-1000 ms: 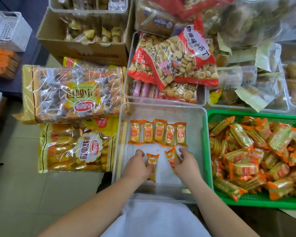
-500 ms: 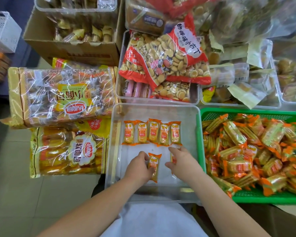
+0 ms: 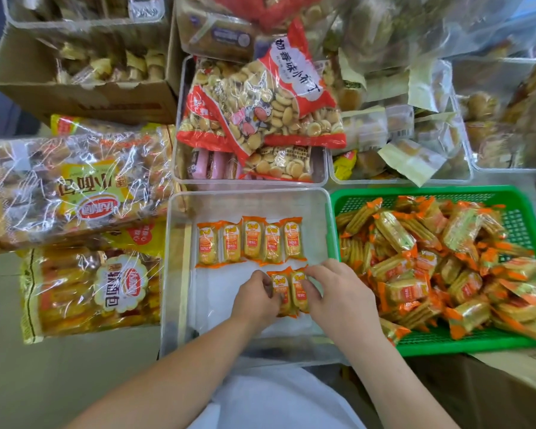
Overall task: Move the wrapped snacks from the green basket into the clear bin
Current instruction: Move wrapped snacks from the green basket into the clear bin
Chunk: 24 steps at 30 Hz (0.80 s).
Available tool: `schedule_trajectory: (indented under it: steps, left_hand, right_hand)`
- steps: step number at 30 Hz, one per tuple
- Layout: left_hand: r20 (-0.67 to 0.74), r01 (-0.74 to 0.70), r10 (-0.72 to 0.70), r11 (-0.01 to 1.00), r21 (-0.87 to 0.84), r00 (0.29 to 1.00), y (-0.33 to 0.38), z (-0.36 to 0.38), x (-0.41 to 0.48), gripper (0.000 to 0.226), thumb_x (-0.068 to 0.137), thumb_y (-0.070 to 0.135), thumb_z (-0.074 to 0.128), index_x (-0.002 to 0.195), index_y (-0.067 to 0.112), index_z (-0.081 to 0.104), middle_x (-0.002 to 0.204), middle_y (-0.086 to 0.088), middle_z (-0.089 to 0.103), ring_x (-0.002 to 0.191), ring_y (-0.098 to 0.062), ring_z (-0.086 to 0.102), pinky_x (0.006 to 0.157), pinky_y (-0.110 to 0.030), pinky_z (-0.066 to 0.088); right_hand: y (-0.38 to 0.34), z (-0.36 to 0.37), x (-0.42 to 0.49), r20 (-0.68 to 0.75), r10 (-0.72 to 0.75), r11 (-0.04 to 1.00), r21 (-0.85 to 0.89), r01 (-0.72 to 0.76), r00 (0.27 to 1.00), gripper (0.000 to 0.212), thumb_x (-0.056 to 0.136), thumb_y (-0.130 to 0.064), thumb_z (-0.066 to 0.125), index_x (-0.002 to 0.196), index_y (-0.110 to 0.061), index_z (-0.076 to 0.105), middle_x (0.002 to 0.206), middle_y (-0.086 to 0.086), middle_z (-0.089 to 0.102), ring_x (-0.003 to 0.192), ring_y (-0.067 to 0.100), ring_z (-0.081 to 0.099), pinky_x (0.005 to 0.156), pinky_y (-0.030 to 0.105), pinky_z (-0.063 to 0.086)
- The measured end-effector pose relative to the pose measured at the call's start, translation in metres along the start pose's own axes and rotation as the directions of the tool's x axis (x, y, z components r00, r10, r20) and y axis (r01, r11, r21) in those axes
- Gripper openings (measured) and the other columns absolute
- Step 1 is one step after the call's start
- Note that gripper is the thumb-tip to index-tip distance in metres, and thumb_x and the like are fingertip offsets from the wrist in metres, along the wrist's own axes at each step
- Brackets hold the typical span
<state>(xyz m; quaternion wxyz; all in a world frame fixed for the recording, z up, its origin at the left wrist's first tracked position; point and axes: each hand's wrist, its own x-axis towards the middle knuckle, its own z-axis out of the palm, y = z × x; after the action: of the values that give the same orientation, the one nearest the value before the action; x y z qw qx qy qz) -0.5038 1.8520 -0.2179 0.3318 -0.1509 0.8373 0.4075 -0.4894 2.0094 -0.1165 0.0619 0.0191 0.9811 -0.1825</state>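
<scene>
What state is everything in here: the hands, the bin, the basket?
Left hand: pinching the left snack.
Right hand: pinching the right snack beside it.
Clear bin: open, a row of five snacks lying flat.
Green basket: open, heaped with wrapped snacks.

Bin [image 3: 180, 274] floor bare left of both snack rows [image 3: 251, 243]; basket [image 3: 430, 193] heaped, bags [image 3: 75, 187] crowd bin's left side.
</scene>
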Motion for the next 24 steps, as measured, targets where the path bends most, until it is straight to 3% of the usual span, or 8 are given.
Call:
schedule_trajectory:
  steps: [9, 11, 15, 19, 24]
  left_hand:
    - [-0.019, 0.005, -0.005, 1.000, -0.005, 1.000, 0.001, -0.002, 0.000, 0.025, 0.095, 0.030, 0.074, 0.109, 0.024, 0.055, 0.089, 0.008, 0.063, 0.087, -0.016, 0.063, 0.074, -0.026, 0.050]
    - [-0.024, 0.014, -0.014, 1.000, 0.001, 1.000, 0.001, -0.005, -0.003, 0.022, 0.096, 0.033, 0.070, 0.109, 0.023, 0.056, 0.091, 0.006, 0.065, 0.087, -0.016, 0.063, 0.073, -0.028, 0.052]
    - [-0.036, 0.045, -0.046, 0.998, -0.041, 0.998, -0.007, -0.020, -0.007, 0.023, 0.097, 0.032, 0.068, 0.114, 0.017, 0.062, 0.098, 0.001, 0.065, 0.090, -0.020, 0.063, 0.085, -0.035, 0.056]
    - [-0.051, 0.016, -0.017, 1.000, -0.027, 0.999, -0.016, -0.036, -0.013, 0.024, 0.096, 0.032, 0.071, 0.115, 0.018, 0.065, 0.102, 0.002, 0.067, 0.097, -0.018, 0.065, 0.089, -0.029, 0.053]
    - [-0.130, -0.124, 0.116, 0.991, -0.055, 0.985, 0.011, -0.061, -0.013, 0.008, 0.094, 0.022, 0.073, 0.100, 0.022, 0.068, 0.088, 0.008, 0.068, 0.085, -0.013, 0.064, 0.074, -0.014, 0.047]
  right_hand:
    - [0.009, -0.015, -0.001, 0.024, 0.035, 0.998, 0.059, -0.037, 0.999, 0.013, 0.090, -0.027, 0.075, 0.102, -0.022, 0.078, 0.084, -0.008, 0.067, 0.077, 0.018, 0.068, 0.055, 0.029, 0.052]
    - [-0.001, -0.011, -0.002, 0.087, 0.025, 0.994, 0.105, -0.034, 0.996, 0.022, 0.095, -0.033, 0.070, 0.114, -0.022, 0.074, 0.098, -0.006, 0.068, 0.089, 0.019, 0.067, 0.064, 0.029, 0.052]
    - [-0.020, 0.015, -0.001, 0.293, 0.047, 0.975, 0.193, -0.108, 0.955, 0.049, 0.100, -0.055, 0.055, 0.139, -0.025, 0.059, 0.130, -0.004, 0.061, 0.119, 0.019, 0.059, 0.089, 0.035, 0.052]
    - [-0.023, 0.033, 0.000, 0.421, 0.101, 0.976, 0.136, -0.173, 0.901, 0.053, 0.100, -0.059, 0.051, 0.135, -0.021, 0.059, 0.127, 0.003, 0.064, 0.118, 0.027, 0.062, 0.089, 0.040, 0.053]
    - [-0.020, 0.014, 0.005, 0.314, 0.114, 0.978, 0.130, -0.162, 0.943, 0.029, 0.100, -0.049, 0.055, 0.119, -0.031, 0.066, 0.098, -0.006, 0.069, 0.097, 0.022, 0.067, 0.071, 0.036, 0.050]
